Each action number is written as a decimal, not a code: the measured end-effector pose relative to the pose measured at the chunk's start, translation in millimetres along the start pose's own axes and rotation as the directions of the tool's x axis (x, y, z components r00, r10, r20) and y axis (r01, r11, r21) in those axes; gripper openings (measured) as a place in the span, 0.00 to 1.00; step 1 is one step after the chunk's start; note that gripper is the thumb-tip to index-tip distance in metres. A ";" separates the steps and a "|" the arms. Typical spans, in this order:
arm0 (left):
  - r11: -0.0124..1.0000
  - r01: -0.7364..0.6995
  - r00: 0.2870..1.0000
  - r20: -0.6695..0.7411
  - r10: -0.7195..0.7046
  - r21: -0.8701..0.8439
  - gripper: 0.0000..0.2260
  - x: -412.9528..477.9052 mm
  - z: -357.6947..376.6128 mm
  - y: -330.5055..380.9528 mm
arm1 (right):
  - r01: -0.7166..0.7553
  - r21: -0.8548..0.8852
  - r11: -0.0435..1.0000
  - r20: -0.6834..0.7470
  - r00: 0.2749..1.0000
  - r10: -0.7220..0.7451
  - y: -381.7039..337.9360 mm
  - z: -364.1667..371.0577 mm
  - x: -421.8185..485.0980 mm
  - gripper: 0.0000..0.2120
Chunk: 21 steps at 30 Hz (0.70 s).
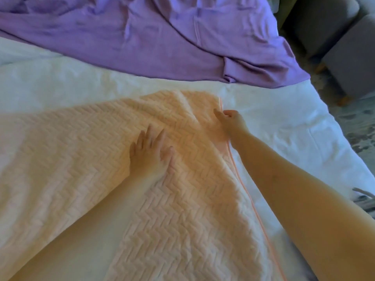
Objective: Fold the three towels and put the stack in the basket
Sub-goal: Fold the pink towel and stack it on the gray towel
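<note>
Towel (182, 199): peach, herringbone weave, lying spread out on the bed (274, 122) over the white sheet, in the near half.

- Its orange-trimmed hem (239, 169) runs from the far right corner back toward the near edge, slanting right and roughly in line with the bed's right edge. A strip of white sheet shows between the two.
- The far edge runs left from that corner.
- The left and near ends are cut off by the frame, so I can't tell the long axis for sure; the widest visible span is left-right.
- There are a few raised wrinkles near the far right corner. The rest lies mostly flat.

Left hand (151, 157): palm down on the towel's middle, fingers (149, 134) straight and spread, pointing to the far side. It presses flat and grips nothing.

Right hand (231, 119): at the hem just short of the far right corner. The thumb lies over the top of the towel and the fingers curl at the edge, pinching the hem. The fingertips are hidden behind the hand.

Purple sheet (142, 37): crumpled along the bed's far edge, well apart from the towel.

Grey upholstered seats (345, 57) stand off the bed's far right corner, and patterned floor (357, 128) shows beside the right edge. A dark striped thing (363, 197) at the frame's right edge is cut off and too blurred to identify.
</note>
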<state>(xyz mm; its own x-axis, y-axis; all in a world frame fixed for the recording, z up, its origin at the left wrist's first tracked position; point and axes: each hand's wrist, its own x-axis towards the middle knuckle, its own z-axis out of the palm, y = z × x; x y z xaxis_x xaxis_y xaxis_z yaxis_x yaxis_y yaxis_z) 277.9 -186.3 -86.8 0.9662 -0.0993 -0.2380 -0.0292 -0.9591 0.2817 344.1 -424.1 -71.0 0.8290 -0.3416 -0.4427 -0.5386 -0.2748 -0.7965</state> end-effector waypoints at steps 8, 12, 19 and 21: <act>0.999 -0.026 0.999 -0.028 0.027 0.021 0.26 44.0 13.0 0.7 | 0.233 -0.037 0.972 -0.208 0.949 -0.236 -41.6 -5.3 61.4 0.11; 1.000 -0.014 0.999 -0.038 0.014 0.021 0.26 52.4 13.6 -2.9 | -0.042 0.258 0.965 0.165 0.986 -0.001 -42.2 -6.2 65.1 0.11; 0.999 -0.050 0.998 -0.030 0.050 -0.003 0.29 61.4 11.2 1.7 | -0.172 0.333 0.927 0.549 0.835 -0.042 -36.9 -21.0 69.7 0.15; 0.999 -0.039 0.998 -0.041 0.039 0.016 0.29 63.0 9.9 -0.8 | -0.046 0.188 0.981 0.492 0.869 -0.054 -37.4 -14.3 71.8 0.19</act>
<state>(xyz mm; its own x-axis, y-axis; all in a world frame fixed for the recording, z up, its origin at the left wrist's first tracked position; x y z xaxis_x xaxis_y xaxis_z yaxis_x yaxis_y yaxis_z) 336.3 -194.3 -111.2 0.9739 -0.1260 -0.1888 -0.0705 -0.9586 0.2758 421.5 -451.2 -67.1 0.8234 0.1603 -0.5444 -0.5379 -0.0852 -0.8387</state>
